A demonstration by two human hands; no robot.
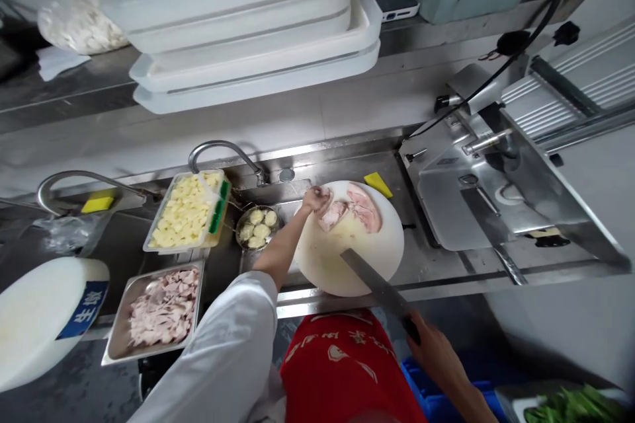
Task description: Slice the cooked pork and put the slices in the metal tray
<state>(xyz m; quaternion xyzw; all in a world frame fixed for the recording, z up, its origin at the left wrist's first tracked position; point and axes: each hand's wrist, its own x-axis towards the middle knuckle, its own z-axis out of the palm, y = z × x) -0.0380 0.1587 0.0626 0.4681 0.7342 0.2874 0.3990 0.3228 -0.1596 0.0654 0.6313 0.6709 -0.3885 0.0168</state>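
Note:
A round white cutting board (pixel 342 271) lies on the steel counter, with pale pink meat on its far half. My left hand (pixel 316 199) rests on the meat at the board's far left edge, fingers curled on a piece of meat (pixel 333 215). To the right of it lies a larger slab of meat (pixel 364 208). Near the board's front right edge, my right hand (pixel 421 337) is wrapped round the black handle of a knife (pixel 374 284). The blade points to the far left, its tip over the bare near part of the board.
Left stand a tray of chopped meat (pixel 163 310), a container of pale yellow pieces (pixel 183 211), a strainer (pixel 256 228) and another thick board (pixel 44 317). A slicer (pixel 466 192) is at right. Stacked trays (pixel 258 73) overhang behind; a yellow sponge (pixel 378 185) lies beyond the board.

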